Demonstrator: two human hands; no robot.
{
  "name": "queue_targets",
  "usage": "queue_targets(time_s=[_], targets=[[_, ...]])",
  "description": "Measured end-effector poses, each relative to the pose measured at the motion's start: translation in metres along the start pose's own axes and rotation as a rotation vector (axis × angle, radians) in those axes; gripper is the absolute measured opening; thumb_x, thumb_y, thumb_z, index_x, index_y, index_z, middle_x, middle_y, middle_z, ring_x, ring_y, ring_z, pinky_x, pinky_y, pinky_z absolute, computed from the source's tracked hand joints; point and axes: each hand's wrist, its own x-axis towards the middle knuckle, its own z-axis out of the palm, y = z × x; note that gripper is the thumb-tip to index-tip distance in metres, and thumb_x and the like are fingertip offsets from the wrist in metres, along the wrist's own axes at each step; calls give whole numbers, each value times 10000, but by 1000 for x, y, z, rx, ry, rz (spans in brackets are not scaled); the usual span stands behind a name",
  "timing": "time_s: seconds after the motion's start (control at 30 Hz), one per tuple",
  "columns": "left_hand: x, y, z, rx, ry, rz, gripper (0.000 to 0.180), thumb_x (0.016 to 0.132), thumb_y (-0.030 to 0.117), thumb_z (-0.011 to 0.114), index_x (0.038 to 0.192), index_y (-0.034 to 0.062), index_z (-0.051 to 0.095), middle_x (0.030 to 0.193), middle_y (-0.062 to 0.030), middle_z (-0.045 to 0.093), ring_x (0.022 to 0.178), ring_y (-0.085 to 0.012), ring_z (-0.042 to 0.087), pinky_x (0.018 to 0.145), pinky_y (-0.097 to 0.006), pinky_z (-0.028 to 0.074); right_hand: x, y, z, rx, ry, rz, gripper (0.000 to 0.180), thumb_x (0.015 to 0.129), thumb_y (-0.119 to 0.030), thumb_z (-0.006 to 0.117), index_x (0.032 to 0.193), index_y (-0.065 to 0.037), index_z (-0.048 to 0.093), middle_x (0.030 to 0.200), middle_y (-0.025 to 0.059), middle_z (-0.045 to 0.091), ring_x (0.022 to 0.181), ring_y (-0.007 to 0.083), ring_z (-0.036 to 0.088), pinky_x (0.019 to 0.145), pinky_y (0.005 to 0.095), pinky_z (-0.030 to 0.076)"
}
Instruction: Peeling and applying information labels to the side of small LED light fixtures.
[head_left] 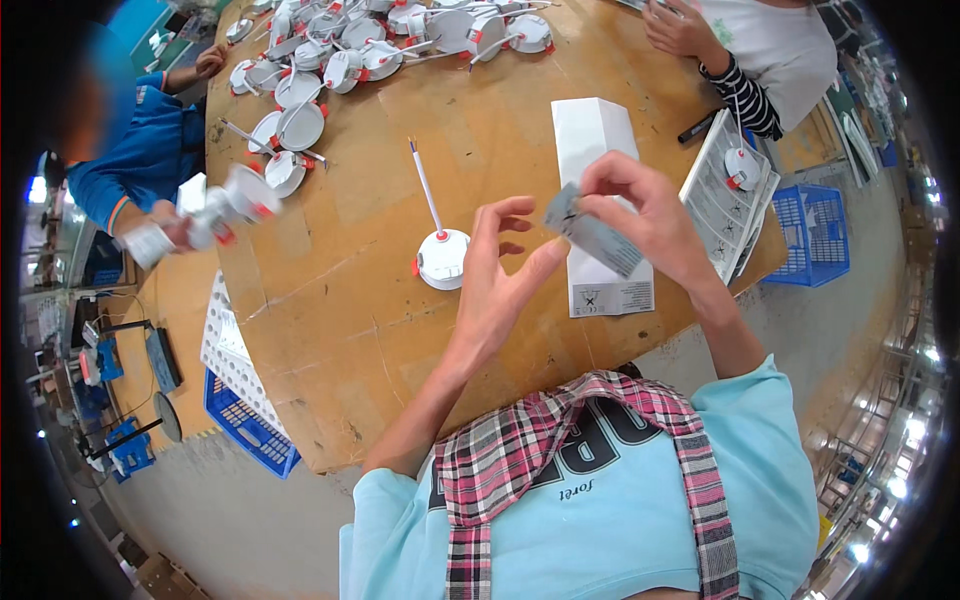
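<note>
My right hand (650,215) pinches a small grey printed label sheet (608,247) between thumb and fingers, in the air above the table. Just left of it my left hand (493,285) holds nothing; its fingers are parted, with the thumb pointing toward the sheet's edge. Beside my left hand a round white downlight (441,270) lies on the table, its red clips showing and its white cable (426,190) rising away from it. Beneath my right hand rests a long white folded carton (590,130) with a grey printed patch at its near end, partly hidden by the hand.
A heap of white downlights (360,40) covers the far left of the wooden table (350,250). At left, a person in blue holds several downlights (215,215), blurred. Another person's hand (685,28) shows at far right, near stacked white trays (715,200) and a blue basket (812,235).
</note>
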Motion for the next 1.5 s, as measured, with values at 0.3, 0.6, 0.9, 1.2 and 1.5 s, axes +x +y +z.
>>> queue_targets(time_s=[0.3, 0.6, 0.9, 1.2, 1.5], targets=[[3, -1, -22, -392, 185, -124, 106, 878, 140, 625, 885, 39, 592, 792, 24, 594, 730, -43, 528, 665, -197, 421, 8, 14, 22, 35, -43, 47, 215, 818, -156, 674, 939, 9, 608, 799, 32, 611, 760, 108, 566, 744, 259, 465], [0, -10, -73, -285, 419, 38, 169, 918, 179, 567, 955, 18, 602, 906, -49, 621, 879, -103, 567, 736, -262, 448, 31, 8, 28, -8, -105, 244, 203, 812, -170, 677, 865, 22, 640, 714, 17, 597, 667, 72, 528, 602, 223, 421], [11, -47, -106, -263, 276, -102, 323, 933, 180, 483, 1161, -43, 539, 1096, -112, 594, 1029, -168, 551, 890, -302, 437, 77, 5, 65, -8, -315, 183, 279, 816, -239, 660, 871, 34, 662, 732, 39, 619, 667, 91, 541, 601, 243, 421], [26, -50, -118, -834, 241, -126, 600, 941, 440, 434, 1232, -85, 434, 1203, -184, 535, 1121, -226, 516, 1000, -377, 405, 106, 21, 70, -160, -365, 162, 253, 812, -225, 667, 849, 25, 679, 709, 41, 614, 664, 98, 539, 605, 256, 416], [45, -38, -113, -295, 222, -208, 304, 856, 196, 656, 1052, -26, 590, 1019, -101, 638, 954, -140, 595, 866, -286, 465, 117, 24, 72, -241, -359, 123, 253, 817, -232, 668, 833, 21, 674, 677, 21, 589, 647, 78, 514, 582, 246, 390]])
